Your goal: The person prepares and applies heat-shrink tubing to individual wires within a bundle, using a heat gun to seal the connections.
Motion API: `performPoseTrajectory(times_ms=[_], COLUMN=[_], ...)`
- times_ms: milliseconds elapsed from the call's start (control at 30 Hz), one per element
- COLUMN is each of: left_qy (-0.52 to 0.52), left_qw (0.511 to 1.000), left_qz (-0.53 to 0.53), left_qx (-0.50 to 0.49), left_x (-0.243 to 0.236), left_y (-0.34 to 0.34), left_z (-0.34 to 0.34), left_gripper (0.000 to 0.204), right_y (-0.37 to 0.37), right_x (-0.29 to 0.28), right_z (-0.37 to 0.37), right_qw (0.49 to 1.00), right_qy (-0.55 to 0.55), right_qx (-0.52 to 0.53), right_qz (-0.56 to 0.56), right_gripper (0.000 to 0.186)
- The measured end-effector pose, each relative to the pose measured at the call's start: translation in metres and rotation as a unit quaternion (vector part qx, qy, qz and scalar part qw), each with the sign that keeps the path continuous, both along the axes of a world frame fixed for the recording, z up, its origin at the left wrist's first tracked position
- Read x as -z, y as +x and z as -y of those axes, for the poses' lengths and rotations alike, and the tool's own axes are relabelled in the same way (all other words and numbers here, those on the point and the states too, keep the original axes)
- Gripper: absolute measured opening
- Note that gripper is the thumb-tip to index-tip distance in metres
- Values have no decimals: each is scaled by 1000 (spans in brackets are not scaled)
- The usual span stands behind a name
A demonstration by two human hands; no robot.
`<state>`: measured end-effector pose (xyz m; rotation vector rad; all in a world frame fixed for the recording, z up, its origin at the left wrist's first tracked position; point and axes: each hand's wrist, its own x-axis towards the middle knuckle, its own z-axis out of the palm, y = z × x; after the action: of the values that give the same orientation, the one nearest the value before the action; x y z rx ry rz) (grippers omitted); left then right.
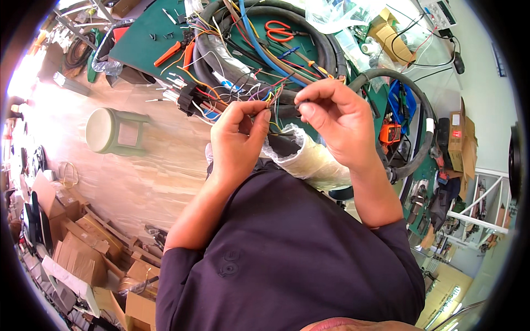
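Pale green plastic forms one stool (100, 131) at left; one black connector block (189, 99) sits at the green desk's (138, 49) edge. The left hand's (241, 137) grip looks pinched on thin coloured wires (271, 96), too many to count, between both hands; the right hand (343, 122) pinches one small black piece (300, 104). This seems fine wire-end work, calling next for steady fingertip alignment.

The left hand's (240, 135) fingertips are partly hiding the thin wires (270, 98) they're pinching; the right hand (338, 121) is holding a dark bit (301, 103) too small for me to make out. The upper edge is cutting off the blue cable (252, 36) and clear plastic bag (337, 14).
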<state>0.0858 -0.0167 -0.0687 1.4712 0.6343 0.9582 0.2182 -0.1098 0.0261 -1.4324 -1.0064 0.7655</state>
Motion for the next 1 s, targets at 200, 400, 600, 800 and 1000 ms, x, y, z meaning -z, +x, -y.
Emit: performPoseTrajectory(times_ms=[200, 400, 600, 800, 1000], left_qy=[90, 167, 229, 233, 176], left_qw=[995, 982, 968, 967, 982], left_qz=[-40, -89, -105, -94, -72], left_qx=[22, 22, 2, -31, -23], left_x=[-9, -17, -19, -16, -5], left_y=[-2, -5, -5, -4, -6], left_z=[-6, -8, -10, -10, -11], left_gripper=[13, 11, 19, 16, 12], right_y=[11, 11, 9, 8, 15], right_x=[4, 16, 26, 31, 30], right_z=[-16, -23, -24, -23, -22], right_qw=[981, 965, 984, 999, 993], right_qy=[-12, -28, -40, -39, -24], right_qx=[-48, -64, -37, 1, -6], right_qz=[186, 252, 168, -1, -119], right_gripper=[11, 14, 15, 12, 12])
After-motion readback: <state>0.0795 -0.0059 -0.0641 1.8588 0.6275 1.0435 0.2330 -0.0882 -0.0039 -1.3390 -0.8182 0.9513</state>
